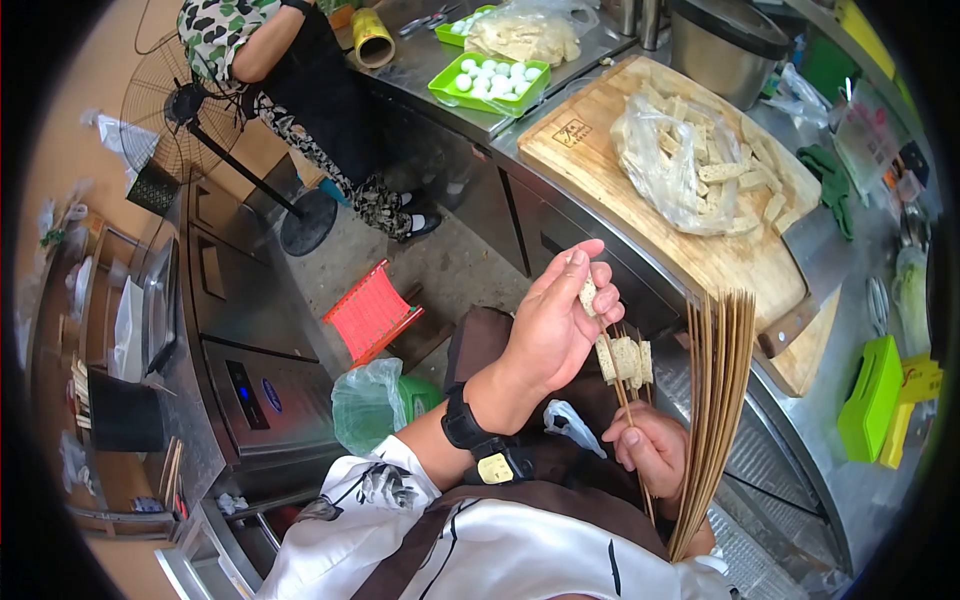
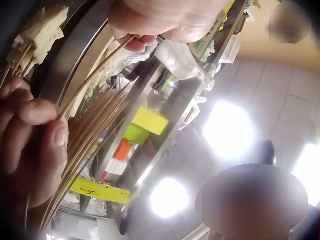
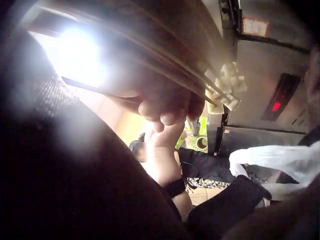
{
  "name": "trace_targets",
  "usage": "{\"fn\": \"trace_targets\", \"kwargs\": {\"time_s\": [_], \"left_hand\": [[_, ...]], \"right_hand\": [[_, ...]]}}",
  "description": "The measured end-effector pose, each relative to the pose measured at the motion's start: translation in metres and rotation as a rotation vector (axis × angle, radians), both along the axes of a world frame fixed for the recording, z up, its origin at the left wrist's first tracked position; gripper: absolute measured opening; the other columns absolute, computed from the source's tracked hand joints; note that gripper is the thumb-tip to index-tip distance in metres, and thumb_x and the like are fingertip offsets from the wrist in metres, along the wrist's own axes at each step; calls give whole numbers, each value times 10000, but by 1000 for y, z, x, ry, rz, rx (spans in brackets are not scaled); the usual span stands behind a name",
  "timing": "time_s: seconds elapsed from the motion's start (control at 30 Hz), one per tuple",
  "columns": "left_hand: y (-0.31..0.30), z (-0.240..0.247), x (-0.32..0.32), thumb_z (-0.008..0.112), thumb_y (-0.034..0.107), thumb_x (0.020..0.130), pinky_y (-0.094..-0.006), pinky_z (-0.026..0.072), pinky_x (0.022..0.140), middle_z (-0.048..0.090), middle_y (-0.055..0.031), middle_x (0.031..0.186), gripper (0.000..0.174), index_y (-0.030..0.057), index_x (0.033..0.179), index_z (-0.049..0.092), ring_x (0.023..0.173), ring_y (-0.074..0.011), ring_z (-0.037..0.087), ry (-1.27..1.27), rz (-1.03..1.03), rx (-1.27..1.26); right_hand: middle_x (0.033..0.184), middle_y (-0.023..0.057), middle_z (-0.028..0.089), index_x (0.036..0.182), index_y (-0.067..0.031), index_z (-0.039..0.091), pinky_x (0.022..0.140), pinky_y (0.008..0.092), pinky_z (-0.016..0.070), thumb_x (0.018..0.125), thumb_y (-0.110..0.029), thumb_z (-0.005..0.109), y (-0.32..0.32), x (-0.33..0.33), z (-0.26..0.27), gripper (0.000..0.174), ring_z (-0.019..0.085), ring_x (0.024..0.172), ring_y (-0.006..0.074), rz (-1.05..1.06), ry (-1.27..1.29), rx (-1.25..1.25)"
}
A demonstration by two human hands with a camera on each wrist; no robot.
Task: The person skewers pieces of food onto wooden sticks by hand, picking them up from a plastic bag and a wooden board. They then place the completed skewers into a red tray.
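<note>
Working beside a wooden cutting board heaped with pale chunks, I have a bundle of sticks fanned upward at my right; my left hand and right hand are clamped, the right around skewers below speared chunks, the left on one chunk at a skewer's tip.

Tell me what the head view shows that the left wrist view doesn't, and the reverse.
Only the head view: the fan, the red seat and the cleaver beside the board.

Only the left wrist view: the bright ceiling lights.

Both: the left hand, the right hand, the sticks and the pale chunks skewered on some.
</note>
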State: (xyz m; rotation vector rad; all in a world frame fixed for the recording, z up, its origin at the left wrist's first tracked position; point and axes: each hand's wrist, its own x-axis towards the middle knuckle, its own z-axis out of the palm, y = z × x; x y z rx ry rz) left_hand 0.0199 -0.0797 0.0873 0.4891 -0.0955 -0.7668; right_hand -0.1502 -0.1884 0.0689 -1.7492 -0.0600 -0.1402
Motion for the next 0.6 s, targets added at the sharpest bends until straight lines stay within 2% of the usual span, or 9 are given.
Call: {"fn": "trace_targets", "kwargs": {"time_s": [0.27,0.37,0.43,0.6], "left_hand": [[-6,-3,-12,426,209,1024,-287,405,678,469,-17,857,162,88,1120,474,715,-116,449,-12,-53,10],[-7,-3,-16,391,260,1037,-286,399,668,457,-13,847,179,102,1079,463,707,-113,440,-47,-76,0],[-6,-4,-17,351,316,1045,-286,395,664,449,-12,842,232,110,1045,456,700,-113,432,-18,-127,-123],[-11,-6,-24,333,342,1046,-288,394,668,442,-10,840,252,118,1039,449,696,-116,424,-53,-97,-78]], "right_hand": [[507,6,499,809,-5,629,810,348,435,944,-124,444,1,-3,-3,258,480,494,144,-19,0,28],[505,5,497,808,-5,628,801,345,437,947,-123,444,1,-3,-3,258,473,483,140,-27,-8,26],[500,5,493,811,-5,623,789,342,437,952,-126,440,1,-5,-3,261,466,475,136,-39,6,36],[490,5,482,821,-2,615,783,331,434,963,-132,425,2,-6,-3,271,459,468,131,-44,-26,49]]}}
